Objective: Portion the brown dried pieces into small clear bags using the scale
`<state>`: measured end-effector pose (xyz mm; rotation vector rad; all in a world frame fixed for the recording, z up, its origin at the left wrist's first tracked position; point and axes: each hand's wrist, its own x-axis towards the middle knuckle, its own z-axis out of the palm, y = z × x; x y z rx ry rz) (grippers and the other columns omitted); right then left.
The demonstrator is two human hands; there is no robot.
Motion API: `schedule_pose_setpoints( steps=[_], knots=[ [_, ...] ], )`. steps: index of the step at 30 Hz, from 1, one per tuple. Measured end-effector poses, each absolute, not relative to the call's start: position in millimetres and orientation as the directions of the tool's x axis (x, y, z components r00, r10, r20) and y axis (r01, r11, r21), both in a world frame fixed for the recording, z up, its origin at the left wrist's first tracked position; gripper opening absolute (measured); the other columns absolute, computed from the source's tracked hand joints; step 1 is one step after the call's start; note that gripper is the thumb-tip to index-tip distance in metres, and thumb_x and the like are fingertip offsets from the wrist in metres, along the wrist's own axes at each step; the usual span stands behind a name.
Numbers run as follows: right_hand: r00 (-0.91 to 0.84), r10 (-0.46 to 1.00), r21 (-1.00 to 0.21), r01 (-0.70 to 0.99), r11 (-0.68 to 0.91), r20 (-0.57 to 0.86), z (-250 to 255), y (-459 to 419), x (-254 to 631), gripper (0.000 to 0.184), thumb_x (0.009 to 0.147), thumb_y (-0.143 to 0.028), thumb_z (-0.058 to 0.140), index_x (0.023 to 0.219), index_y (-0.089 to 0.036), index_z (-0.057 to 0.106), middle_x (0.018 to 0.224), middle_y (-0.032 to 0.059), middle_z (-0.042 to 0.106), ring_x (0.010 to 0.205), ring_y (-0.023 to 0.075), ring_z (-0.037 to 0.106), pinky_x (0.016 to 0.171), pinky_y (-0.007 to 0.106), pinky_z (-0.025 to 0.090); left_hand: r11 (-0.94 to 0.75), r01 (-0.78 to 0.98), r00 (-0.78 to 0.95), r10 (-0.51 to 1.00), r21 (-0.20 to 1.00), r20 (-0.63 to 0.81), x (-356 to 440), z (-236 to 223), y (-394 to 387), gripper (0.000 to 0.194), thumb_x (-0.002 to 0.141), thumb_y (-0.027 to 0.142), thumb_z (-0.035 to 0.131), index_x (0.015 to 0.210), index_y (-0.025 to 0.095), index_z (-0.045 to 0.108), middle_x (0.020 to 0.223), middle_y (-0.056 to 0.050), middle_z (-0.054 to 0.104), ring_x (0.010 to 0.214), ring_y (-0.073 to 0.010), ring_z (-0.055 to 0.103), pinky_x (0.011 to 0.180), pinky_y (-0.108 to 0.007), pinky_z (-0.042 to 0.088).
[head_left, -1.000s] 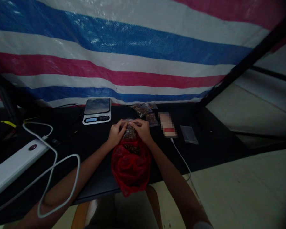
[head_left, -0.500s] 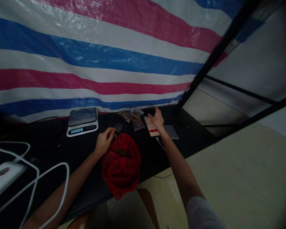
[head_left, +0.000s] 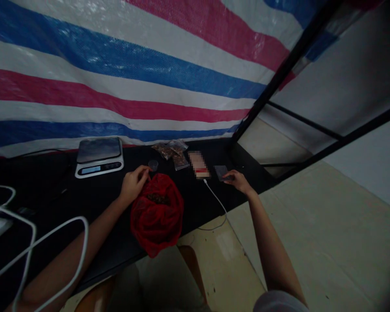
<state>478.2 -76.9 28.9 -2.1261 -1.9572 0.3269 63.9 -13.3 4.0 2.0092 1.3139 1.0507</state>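
Observation:
My left hand [head_left: 134, 185] is closed at the upper left rim of a red mesh bag [head_left: 159, 229], its fingertips pinching the edge. Dark brown, small-grained contents [head_left: 158, 199] show in the bag's opening. Just beyond those fingertips stands a small clear cup [head_left: 153, 165]. Out to the right, my right hand [head_left: 239, 180] has its thumb and fingers on the near right corner of a flat, clear plastic bag [head_left: 220, 172]. Whether that is a single bag or a stack, I cannot tell.
A digital scale [head_left: 100, 158] stands at the back left. Filled small clear bags [head_left: 174, 154] lie beyond the cup. A phone [head_left: 199, 165] with a white charging cable [head_left: 219, 197] lies between my hands. White cables [head_left: 60, 234] loop at the left, and a black frame post [head_left: 273, 89] rises at right.
My right hand has moved from above the phone to the clear plastic bag on the right and closed on its corner. My left hand stays at the red bag. The view has shifted slightly.

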Motion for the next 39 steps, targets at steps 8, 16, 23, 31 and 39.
schedule_pose_setpoints(
  steps=[8,16,23,31,39],
  knots=[
    [0.207,0.913,-0.484,0.875,-0.012,0.351,88,-44,358,0.019,0.072,-0.039,0.057,0.081,-0.026,0.067,0.074,0.0002,0.067,0.064,0.0152,0.059,0.055,0.023,0.040,-0.392,0.580,-0.026,0.867,0.714,0.497,61,6,-19,0.020,0.082,0.031,0.042,0.085,0.019,0.058,0.053,0.004,0.056,0.046,-0.0086,0.050,0.048,-0.018,0.035],
    [0.082,0.927,-0.897,0.296,0.327,0.365,37,-1,159,0.017,0.073,-0.031,0.054,0.076,-0.020,0.067,0.072,0.0004,0.068,0.062,0.0142,0.061,0.060,0.023,0.046,-0.544,0.657,-0.025,0.677,0.522,0.735,57,3,-21,0.017,0.083,0.024,0.042,0.069,0.017,0.051,0.067,-0.002,0.055,0.066,-0.0140,0.051,0.065,-0.026,0.039],
    [0.226,0.922,-0.940,-0.060,0.337,0.316,13,-10,143,0.022,0.073,-0.032,0.053,0.081,-0.015,0.064,0.079,0.0053,0.067,0.072,0.0170,0.062,0.066,0.027,0.049,-0.491,0.752,0.041,0.700,0.440,0.713,56,5,-18,0.013,0.083,0.027,0.041,0.078,0.017,0.048,0.075,-0.003,0.053,0.073,-0.0170,0.047,0.070,-0.031,0.038],
    [0.150,0.949,-0.941,-0.157,0.300,0.278,8,-8,142,0.024,0.071,-0.034,0.054,0.082,-0.014,0.063,0.084,0.0069,0.067,0.076,0.0186,0.062,0.070,0.031,0.051,-0.343,0.917,0.122,0.730,0.205,0.673,46,15,-28,0.020,0.086,0.028,0.036,0.087,0.017,0.052,0.081,-0.007,0.057,0.079,-0.0209,0.048,0.068,-0.033,0.035],
    [0.088,0.889,-0.894,0.037,0.447,0.449,6,-15,142,0.023,0.073,-0.030,0.049,0.082,-0.016,0.064,0.083,0.0058,0.068,0.075,0.0175,0.063,0.072,0.029,0.050,-0.326,0.942,0.185,0.697,0.076,0.693,36,16,-33,0.020,0.084,0.028,0.039,0.085,0.017,0.056,0.080,-0.009,0.059,0.083,-0.0240,0.049,0.072,-0.037,0.032]
  ],
)
